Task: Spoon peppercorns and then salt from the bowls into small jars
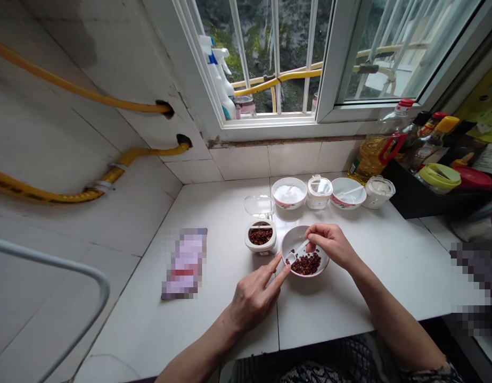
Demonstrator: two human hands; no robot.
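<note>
My R hand point(328, 243) is pinched shut on the handle of a small white plastic spoon point(300, 249), inside the bowl point(293, 235) on the table point(334, 314). Spoon's long axis runs diag. from my R fingertips down-left, scoop end at the bowl's L side, right by my L hand's point(255, 291) fingertips. L hand's mostly open, two digits stretched to the near-L rim; can't tell if they press it. R hand has the spoon; L is nearer the open seasoning jar point(260, 247), just L of the bowl. Dark red peppercorns point(306, 264), prob. Sichuan, lie under & beside the scoop. Scoop's contents: hard to make out. R fingers hide the handle end; purple packet point(189, 260) far L is pixelated, label unreadable.
</note>
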